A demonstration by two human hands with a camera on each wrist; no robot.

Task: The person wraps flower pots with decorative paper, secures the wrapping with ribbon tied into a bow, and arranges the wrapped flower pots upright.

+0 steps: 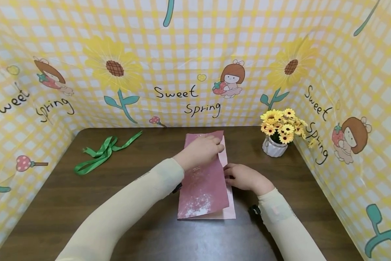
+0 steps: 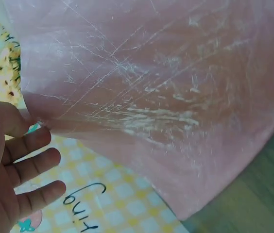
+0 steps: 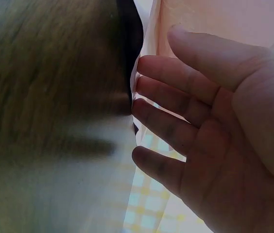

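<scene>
A pink sheet of paper (image 1: 203,190), folded lengthwise, lies in the middle of the table. Its outer face is worn with whitish scuffs, and a paler pink layer (image 1: 229,211) shows beneath at the right. The upper flap is lifted a little along its right side. My left hand (image 1: 202,150) reaches across the flap and pinches its right edge between thumb and index finger, as the left wrist view shows. Beside the lower layer's right edge, my right hand (image 1: 247,177) touches it with extended fingers; in the right wrist view its thumb stands apart.
A loosely looped green ribbon (image 1: 105,154) lies at the back left of the table (image 1: 143,228). At the back right stands a white pot (image 1: 274,148) of yellow artificial flowers (image 1: 282,125). A yellow checked cloth (image 1: 182,54) walls in the back and sides.
</scene>
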